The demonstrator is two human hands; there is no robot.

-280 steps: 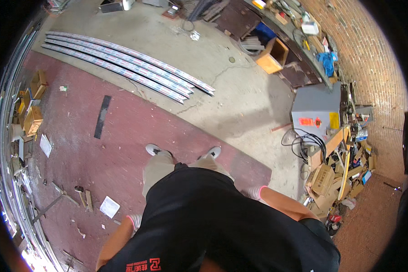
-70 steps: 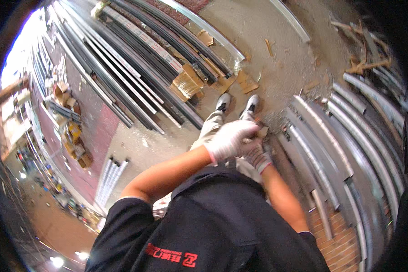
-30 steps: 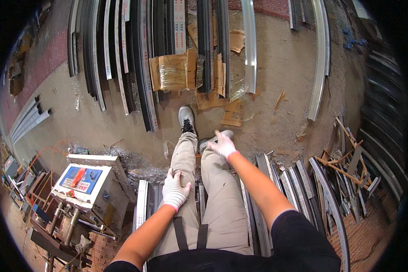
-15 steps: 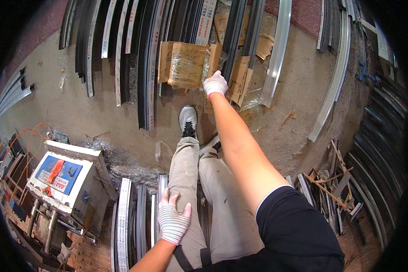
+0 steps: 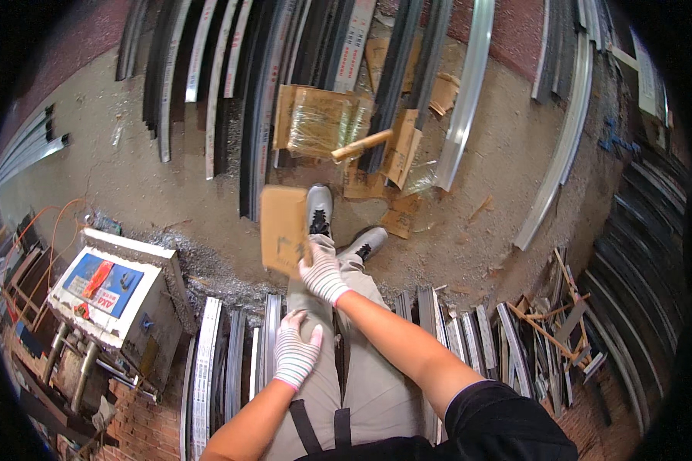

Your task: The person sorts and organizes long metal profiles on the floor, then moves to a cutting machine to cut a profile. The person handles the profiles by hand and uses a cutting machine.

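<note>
My right hand point(image 5: 322, 270), in a white striped work glove, grips a flat piece of brown cardboard point(image 5: 284, 230) by its lower right edge and holds it up in front of my knees. My left hand point(image 5: 295, 352), gloved the same way, rests with fingers spread on my left thigh and holds nothing. Below the cardboard my two grey shoes point(image 5: 338, 223) stand on the concrete floor.
Long curved metal strips point(image 5: 254, 100) lie on the floor ahead, with cardboard sheets and a plastic-wrapped bundle point(image 5: 323, 123) on them. More metal strips point(image 5: 223, 369) lie under my legs. A grey machine with a blue panel point(image 5: 115, 296) stands at my left, scrap wood point(image 5: 550, 330) at my right.
My right hand reached out to the cardboard pile ahead, then came back holding a cardboard piece. My left hand stayed low on my thigh.
</note>
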